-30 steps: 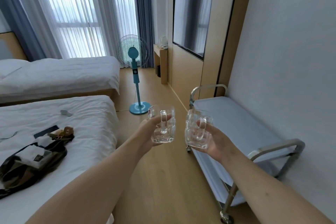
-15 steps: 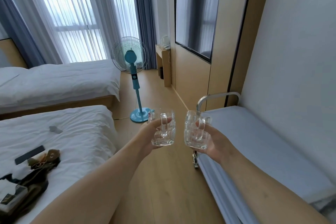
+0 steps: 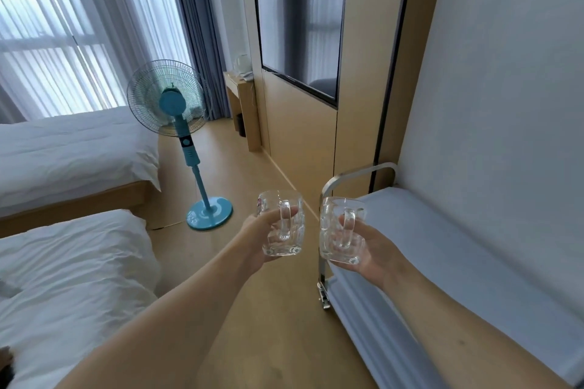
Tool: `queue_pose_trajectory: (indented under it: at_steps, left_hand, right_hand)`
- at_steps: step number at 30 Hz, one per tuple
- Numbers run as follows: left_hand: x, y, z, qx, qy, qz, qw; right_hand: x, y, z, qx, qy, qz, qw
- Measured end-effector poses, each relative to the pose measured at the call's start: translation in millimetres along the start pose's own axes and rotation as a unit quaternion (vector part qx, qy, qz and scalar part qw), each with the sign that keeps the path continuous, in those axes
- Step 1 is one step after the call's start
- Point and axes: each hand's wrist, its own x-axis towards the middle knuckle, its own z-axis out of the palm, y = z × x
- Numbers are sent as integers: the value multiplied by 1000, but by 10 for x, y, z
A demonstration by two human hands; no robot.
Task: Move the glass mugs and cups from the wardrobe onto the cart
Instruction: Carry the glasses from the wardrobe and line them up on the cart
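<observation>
My left hand (image 3: 257, 235) grips a clear glass mug (image 3: 282, 224) upright, its handle turned toward me. In my right hand (image 3: 374, 251) is a second glass mug (image 3: 341, 230), also upright, fingers curled round its body. Both mugs hang in the air above the wooden floor, side by side and apart. The right mug is level with the near-left corner of the cart (image 3: 442, 249), a metal-framed trolley with a pale blue top shelf along the right wall. The wardrobe is not in view.
A teal standing fan (image 3: 177, 123) stands on the floor ahead to the left. Two white beds (image 3: 72, 278) fill the left side. A wall-mounted television (image 3: 300, 19) and a small wooden desk (image 3: 241, 98) line the right wall beyond the cart's metal handle (image 3: 357, 175).
The view has moved forward along the cart and tilted up; the clothes on the near bed have almost left the frame. Both hands keep their mugs, now closer to the cart's far end.
</observation>
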Motion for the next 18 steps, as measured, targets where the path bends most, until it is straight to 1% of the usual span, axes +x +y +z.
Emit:
queue_pose_trajectory:
  at_steps: [5,10,15,18]
  left_hand:
    - [805,269,-38,32,-51,-27,998]
    - [1538,560,-26,60,-115,-55,990]
    - [2118,716,63,84,-178,-76,978]
    - [2368,708,163,96,-207,-91,969]
  right_hand:
    - [556,-106,-18,3,82,-25,996]
    - [1063,-236,-80,11,133,-44,990]
    - [1335,-270,-195,18,212,-71,975]
    - [1395,-248,-296,37,252,-68,965]
